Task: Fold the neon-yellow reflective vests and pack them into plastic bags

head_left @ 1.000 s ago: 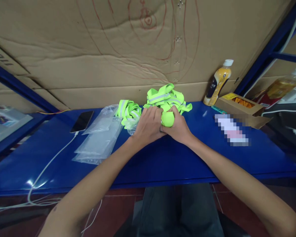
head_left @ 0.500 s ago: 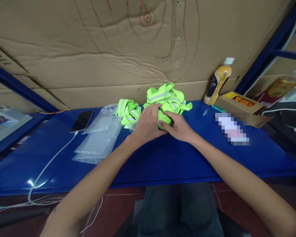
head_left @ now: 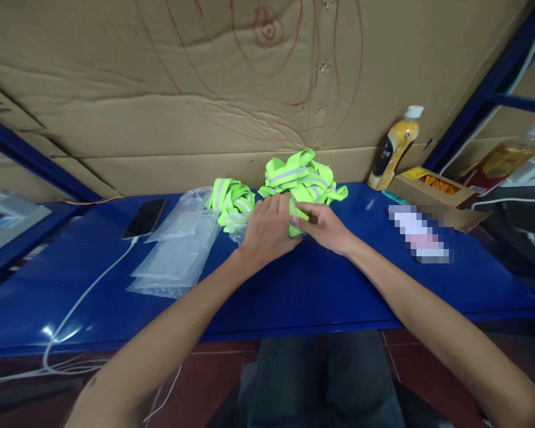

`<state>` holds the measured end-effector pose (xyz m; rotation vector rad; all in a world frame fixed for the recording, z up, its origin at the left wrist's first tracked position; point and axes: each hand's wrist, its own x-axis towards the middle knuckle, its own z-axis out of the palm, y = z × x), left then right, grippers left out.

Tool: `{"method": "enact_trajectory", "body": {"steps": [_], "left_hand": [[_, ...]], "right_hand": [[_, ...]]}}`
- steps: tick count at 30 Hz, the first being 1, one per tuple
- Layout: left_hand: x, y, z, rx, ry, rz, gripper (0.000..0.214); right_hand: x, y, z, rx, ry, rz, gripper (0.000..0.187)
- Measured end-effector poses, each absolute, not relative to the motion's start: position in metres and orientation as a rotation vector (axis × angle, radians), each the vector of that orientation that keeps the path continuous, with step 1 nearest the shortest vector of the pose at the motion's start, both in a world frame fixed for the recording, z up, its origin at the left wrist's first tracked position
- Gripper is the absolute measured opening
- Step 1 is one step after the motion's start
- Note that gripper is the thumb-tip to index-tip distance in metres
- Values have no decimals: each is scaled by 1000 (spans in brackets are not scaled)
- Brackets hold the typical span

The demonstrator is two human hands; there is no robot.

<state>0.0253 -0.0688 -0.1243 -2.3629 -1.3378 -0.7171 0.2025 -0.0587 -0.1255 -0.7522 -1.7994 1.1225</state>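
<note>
A heap of neon yellow-green reflective straps (head_left: 301, 177) with grey stripes lies at the back of the blue table (head_left: 294, 291). A second, smaller bundle of straps (head_left: 232, 202) rests to its left. My left hand (head_left: 267, 229) and my right hand (head_left: 323, 224) meet at the front of the heap, both closed on a small folded piece of the strap (head_left: 295, 221). Most of that piece is hidden between my fingers.
Clear plastic bags (head_left: 178, 249) lie left of my hands. A black phone (head_left: 144, 217) with a white cable (head_left: 87, 291) sits farther left. A yellow drink bottle (head_left: 396, 148) and an open cardboard box (head_left: 432, 187) stand at the right. A cardboard wall (head_left: 249, 89) rises behind.
The folded strap that bulged out of my right fist a second ago is now squeezed smaller between both hands; my right hand has shifted from a fist to a fingertip pinch.
</note>
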Motion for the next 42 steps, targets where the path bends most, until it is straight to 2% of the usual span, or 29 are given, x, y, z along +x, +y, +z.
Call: {"method": "enact_trajectory", "body": {"steps": [2,5,8,14,19,21,22,24,26,28,32,39,42], "left_hand": [[27,-72,-121,-2389,-1334,-689,60],[30,-77,-116,-2355,-1327,-684,42],[33,-80,-115,-2336,-1286,-670,44],[43,-86,-116,-2423,-1219,-549,70],[33,-88,-101,-2541,-1171,-631,108],[22,-84,-97,-2519,-1217,-565,117],[17,-81,-96,-2502,-1245,-499,116],[10,-74,-98,-2465,-1290,-371,99],[10,-70,-103,-2424,-1312,-308,80],[15,-70,-108,-2349,-1339,-317,74],[31,-78,-114,-2218,-1412,-360,80],[33,-76,-119,-2302,-1349,-415,63],[30,-73,-119,-2396,-1270,-551,64]], "right_hand": [[203,-57,-124,-739,-1890,1111,21],[204,-56,-119,-760,-2029,870,6],[203,-59,-110,-853,-2148,756,10],[201,-67,-112,-936,-1987,983,10],[200,-60,-128,-892,-1673,1229,3],[200,-57,-129,-928,-1538,1262,21],[200,-57,-129,-949,-1473,1271,30],[199,-57,-126,-972,-1361,1286,45],[197,-59,-123,-973,-1302,1275,51],[195,-61,-121,-960,-1262,1243,52],[194,-62,-122,-925,-1203,1262,44],[202,-56,-128,-926,-1332,1380,12],[204,-55,-129,-896,-1391,1375,10]]}}
